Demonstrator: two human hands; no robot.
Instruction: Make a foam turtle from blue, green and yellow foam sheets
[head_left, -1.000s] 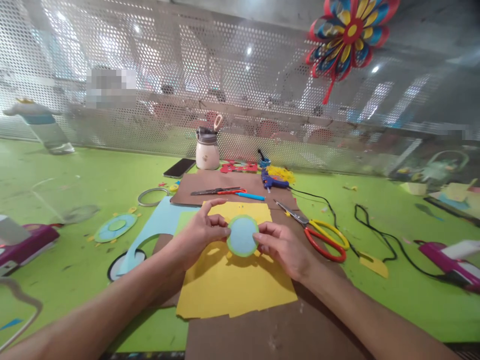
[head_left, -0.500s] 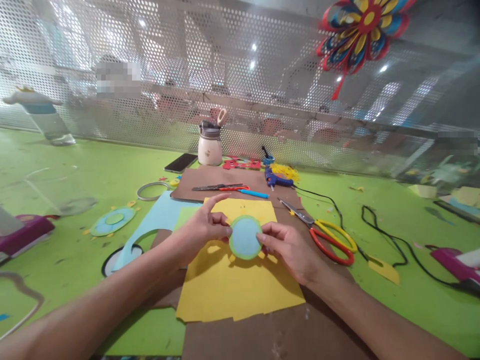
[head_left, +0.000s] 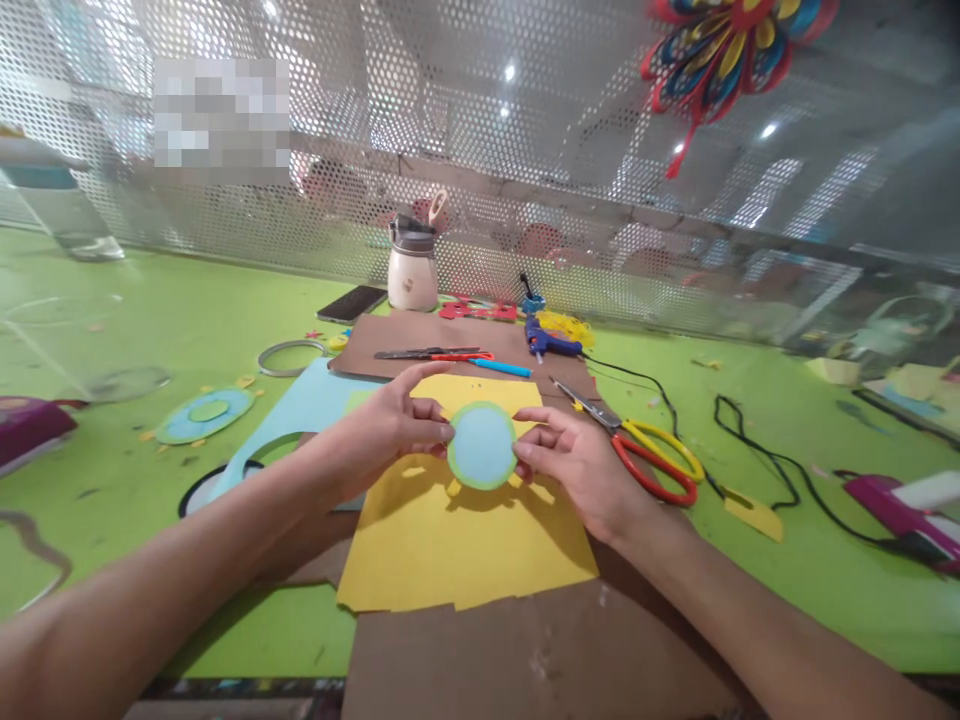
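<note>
Both hands hold a round paper disc (head_left: 481, 445), light blue with a green rim, a little above a yellow paper sheet (head_left: 465, 535). My left hand (head_left: 390, 430) pinches the disc's left edge, index finger stretched over the top. My right hand (head_left: 574, 465) holds its right edge with the fingertips. The yellow sheet lies on brown cardboard (head_left: 525, 650) on the green table (head_left: 750, 420).
Red and yellow scissors (head_left: 645, 455) lie right of my right hand. Behind are a blue glue gun (head_left: 551, 342) with a black cord (head_left: 750, 440), a cutter and pen (head_left: 450, 357), a cream bottle (head_left: 412, 270), a phone (head_left: 351, 303), light blue paper (head_left: 300, 405) and a blue-green disc (head_left: 204, 413).
The disc and both hands sit slightly higher in the picture. My right fingers have spread a little along the disc's edge. The camera has shifted.
</note>
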